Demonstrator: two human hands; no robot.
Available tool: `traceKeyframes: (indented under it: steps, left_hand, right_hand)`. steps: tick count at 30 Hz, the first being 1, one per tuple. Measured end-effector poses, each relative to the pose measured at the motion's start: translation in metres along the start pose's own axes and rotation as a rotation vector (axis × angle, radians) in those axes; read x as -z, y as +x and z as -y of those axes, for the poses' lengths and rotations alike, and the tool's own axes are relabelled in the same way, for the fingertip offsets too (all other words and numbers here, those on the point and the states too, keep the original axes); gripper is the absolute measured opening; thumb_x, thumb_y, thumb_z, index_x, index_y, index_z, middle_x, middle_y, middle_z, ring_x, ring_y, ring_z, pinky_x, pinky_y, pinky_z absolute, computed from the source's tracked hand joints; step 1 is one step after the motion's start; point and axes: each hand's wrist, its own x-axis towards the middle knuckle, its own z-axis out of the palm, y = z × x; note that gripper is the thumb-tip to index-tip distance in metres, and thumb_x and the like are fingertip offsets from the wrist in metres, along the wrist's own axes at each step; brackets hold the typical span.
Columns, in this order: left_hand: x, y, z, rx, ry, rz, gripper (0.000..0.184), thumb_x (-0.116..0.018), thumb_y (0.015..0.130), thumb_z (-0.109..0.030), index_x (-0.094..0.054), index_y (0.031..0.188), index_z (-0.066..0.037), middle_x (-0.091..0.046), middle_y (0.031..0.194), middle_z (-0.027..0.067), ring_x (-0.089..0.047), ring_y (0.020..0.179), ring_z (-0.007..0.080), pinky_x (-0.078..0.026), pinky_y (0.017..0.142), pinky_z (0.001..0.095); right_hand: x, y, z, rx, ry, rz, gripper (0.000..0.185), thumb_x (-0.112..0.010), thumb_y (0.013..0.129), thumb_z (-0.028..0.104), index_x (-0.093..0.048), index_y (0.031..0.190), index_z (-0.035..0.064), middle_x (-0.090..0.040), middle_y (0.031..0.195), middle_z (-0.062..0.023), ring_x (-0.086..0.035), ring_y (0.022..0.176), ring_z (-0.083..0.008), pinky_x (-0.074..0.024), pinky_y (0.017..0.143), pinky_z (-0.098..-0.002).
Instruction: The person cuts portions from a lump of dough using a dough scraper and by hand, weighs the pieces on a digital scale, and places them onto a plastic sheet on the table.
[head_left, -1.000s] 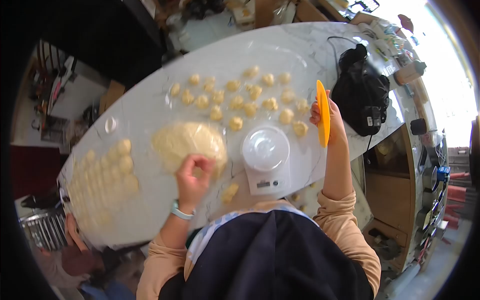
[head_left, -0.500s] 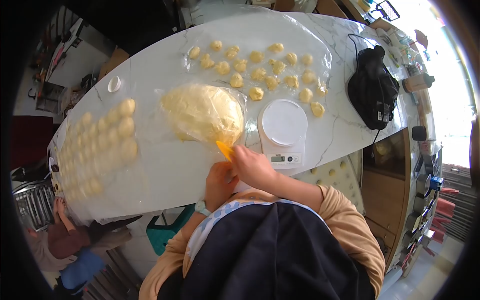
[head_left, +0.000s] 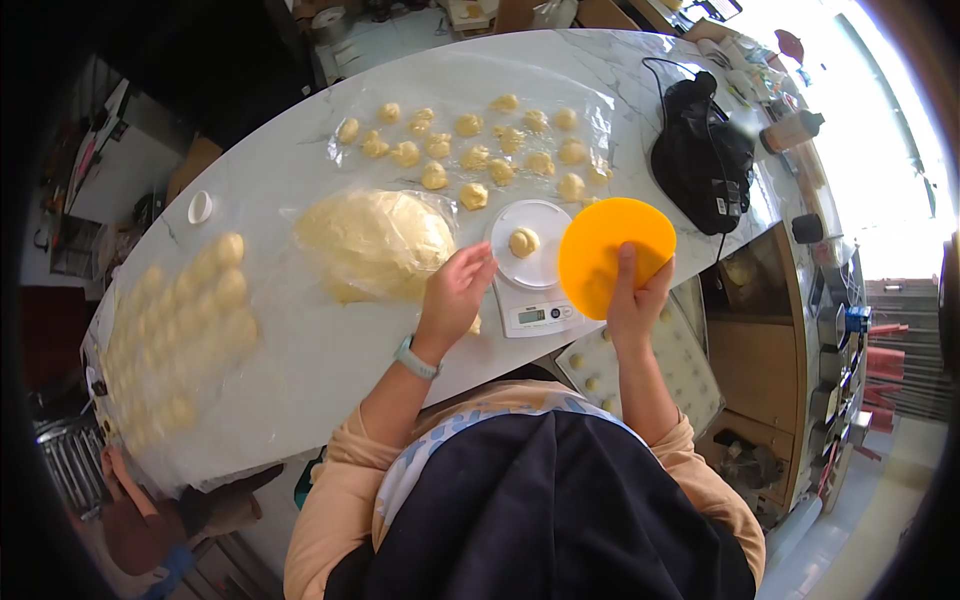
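Observation:
My right hand [head_left: 634, 312] grips a round orange plastic dough scraper [head_left: 605, 250], its broad face turned up, at the right of the scale. My left hand [head_left: 456, 294] is open, fingers stretched out and holding nothing, just left of the scale's plate. A lump of dough [head_left: 523, 242] sits on the white kitchen scale [head_left: 540, 316], whose display is too small to read. Behind my left hand lies a big mass of yellow dough [head_left: 375, 240], partly under clear plastic film. A small dough scrap [head_left: 475, 325] shows beside my left wrist.
Several dough pieces [head_left: 474, 157] lie on film at the back, and rows of round dough balls [head_left: 230, 288] under film at the left. A black bag [head_left: 703, 155] and white cap [head_left: 200, 207] are on the table. A tray [head_left: 690, 375] is below; another person [head_left: 140, 520] is at lower left.
My hands have parted: the right moved right with the scraper, while the left came up beside the scale. A lump of dough is now on the previously bare scale plate.

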Motion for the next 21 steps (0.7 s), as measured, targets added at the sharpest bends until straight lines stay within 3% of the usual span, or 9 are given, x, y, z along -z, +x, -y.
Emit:
traceKeyframes:
  steps: [3,6,9,12,15,18,21]
  left_hand:
    - [0.014,-0.04,-0.015,-0.12,0.762,0.048,0.033,-0.072,0.08,-0.015,-0.061,0.108,0.0,-0.062,0.108,0.0121,-0.061,0.095,0.018,-0.049,0.078,0.0309]
    - [0.024,-0.06,0.012,-0.502,0.919,-0.007,0.028,-0.074,0.077,-0.014,-0.062,0.099,-0.002,-0.063,0.098,0.0129,-0.062,0.083,0.0234,-0.049,0.075,0.0331]
    - [0.027,-0.071,0.016,-0.419,0.683,-0.008,0.029,-0.076,0.073,-0.01,-0.063,0.099,-0.003,-0.064,0.094,0.0101,-0.061,0.084,0.0227,-0.049,0.074,0.0321]
    - [0.019,-0.082,-0.006,-0.423,0.442,-0.143,0.031,-0.078,0.069,-0.006,-0.064,0.097,-0.005,-0.064,0.091,0.0094,-0.061,0.083,0.0222,-0.05,0.073,0.0332]
    - [0.015,-0.087,-0.013,-0.51,0.535,-0.072,0.031,-0.075,0.069,0.003,-0.063,0.097,-0.003,-0.062,0.091,0.0087,-0.061,0.079,0.0199,-0.049,0.072,0.0306]
    - [0.017,-0.093,-0.01,-0.688,0.522,-0.016,0.024,-0.071,0.073,0.003,-0.063,0.094,-0.005,-0.059,0.094,0.0086,-0.059,0.085,0.022,-0.05,0.073,0.0322]
    - [0.023,-0.094,-0.015,-0.699,0.375,-0.118,0.022,-0.067,0.074,0.005,-0.06,0.092,-0.004,-0.054,0.095,0.0086,-0.058,0.09,0.0236,-0.05,0.077,0.0339]
  right_hand:
    - [0.013,0.0,-0.003,-0.045,-0.037,-0.055,0.031,-0.058,0.094,0.021,-0.048,0.114,0.0001,-0.059,0.101,-0.0076,-0.056,0.09,-0.012,-0.0464,0.077,-0.0256]
    - [0.014,-0.002,-0.002,-0.028,-0.048,-0.076,0.03,-0.058,0.093,0.02,-0.049,0.113,-0.001,-0.061,0.097,-0.0082,-0.058,0.087,-0.0128,-0.047,0.075,-0.0264]
    - [0.012,0.001,0.005,-0.019,-0.018,-0.097,0.029,-0.057,0.094,0.02,-0.049,0.113,-0.0005,-0.06,0.098,-0.0077,-0.057,0.088,-0.0119,-0.0464,0.076,-0.0256]
    - [0.022,0.012,0.005,-0.064,0.036,-0.146,0.029,-0.058,0.093,0.02,-0.049,0.113,0.0,-0.059,0.099,-0.0069,-0.056,0.088,-0.0109,-0.0458,0.076,-0.0247]
    - [0.026,0.019,0.006,-0.036,0.055,-0.179,0.03,-0.058,0.093,0.021,-0.049,0.113,0.0004,-0.058,0.099,-0.006,-0.055,0.087,-0.01,-0.0455,0.076,-0.0242]
    - [0.025,0.019,0.008,-0.036,0.067,-0.193,0.03,-0.058,0.093,0.021,-0.049,0.113,0.0007,-0.058,0.099,-0.0054,-0.055,0.087,-0.0095,-0.0455,0.076,-0.024]
    - [0.025,0.013,0.01,-0.051,0.08,-0.196,0.03,-0.059,0.093,0.021,-0.049,0.114,0.0009,-0.058,0.099,-0.0052,-0.055,0.088,-0.0094,-0.0455,0.076,-0.0238]
